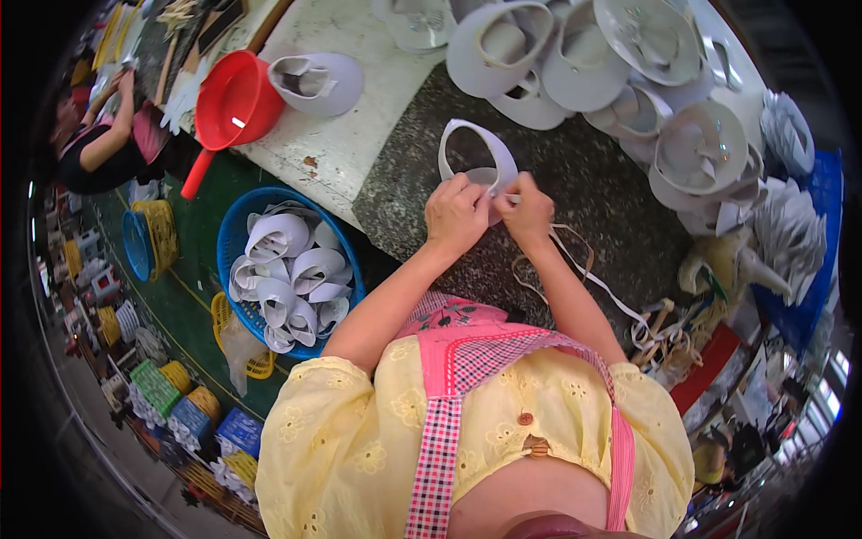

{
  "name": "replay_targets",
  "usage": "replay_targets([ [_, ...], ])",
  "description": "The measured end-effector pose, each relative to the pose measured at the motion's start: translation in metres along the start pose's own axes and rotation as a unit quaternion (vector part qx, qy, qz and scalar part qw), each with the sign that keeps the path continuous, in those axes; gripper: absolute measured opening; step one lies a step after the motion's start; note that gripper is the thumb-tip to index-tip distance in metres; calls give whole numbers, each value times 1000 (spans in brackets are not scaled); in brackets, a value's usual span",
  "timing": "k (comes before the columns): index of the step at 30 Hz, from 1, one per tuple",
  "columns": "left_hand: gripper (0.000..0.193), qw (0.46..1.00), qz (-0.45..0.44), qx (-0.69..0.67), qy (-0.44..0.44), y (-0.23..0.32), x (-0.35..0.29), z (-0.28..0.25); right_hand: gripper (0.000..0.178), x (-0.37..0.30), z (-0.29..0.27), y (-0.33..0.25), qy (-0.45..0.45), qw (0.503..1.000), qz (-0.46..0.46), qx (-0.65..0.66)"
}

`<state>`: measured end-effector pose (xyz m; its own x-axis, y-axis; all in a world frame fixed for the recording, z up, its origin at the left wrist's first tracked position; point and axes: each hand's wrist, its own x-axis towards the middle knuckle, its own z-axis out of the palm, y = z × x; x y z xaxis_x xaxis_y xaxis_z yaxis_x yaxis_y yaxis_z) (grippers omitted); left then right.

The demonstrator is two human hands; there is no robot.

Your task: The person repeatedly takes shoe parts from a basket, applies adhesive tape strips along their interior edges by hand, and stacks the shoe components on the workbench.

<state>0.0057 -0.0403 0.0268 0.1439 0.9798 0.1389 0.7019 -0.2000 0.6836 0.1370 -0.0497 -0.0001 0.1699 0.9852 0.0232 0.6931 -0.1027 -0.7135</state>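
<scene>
Over the dark stone slab (404,180), both of my hands hold a white shoe upper (501,157), its loop-like opening facing away from me. My left hand (456,213) is closed on its near left edge. At the near right edge, my right hand (528,208) pinches with thumb and fingers; the exact spot is partly hidden by the fingers. A thin white strip (603,283) runs from beside my right hand down toward the lower right. Whether this strip is joined to the upper cannot be seen.
Piles of white uppers (575,63) cover the far right of the table. A red ladle (235,101) and a single upper (325,85) lie far left. Below left stands a blue basket (230,235) of uppers. A blue bin (136,244) and a co-worker (106,135) are farther left.
</scene>
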Motion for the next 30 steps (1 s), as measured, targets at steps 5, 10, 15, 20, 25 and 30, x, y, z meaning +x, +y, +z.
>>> replay_targets([
  [5,6,968,91,143,187,-29,65,-111,13,41,-51,51,141,981,73,112],
  [10,28,938,-103,318,88,-176,120,-148,10,14,-33,47,31,989,64,131],
  [15,43,941,-160,297,-29,-175,138,-107,9,-2,-33,33,-20,980,141,141],
  [20,39,955,-19,293,-35,-198,187,-119,8,9,-37,43,-9,974,158,160],
  [25,30,918,-66,388,-56,-142,215,-128,5,13,-40,42,-5,968,160,195],
  [30,19,964,146,223,1,-92,228,-79,3,16,-42,30,-54,967,161,188],
])
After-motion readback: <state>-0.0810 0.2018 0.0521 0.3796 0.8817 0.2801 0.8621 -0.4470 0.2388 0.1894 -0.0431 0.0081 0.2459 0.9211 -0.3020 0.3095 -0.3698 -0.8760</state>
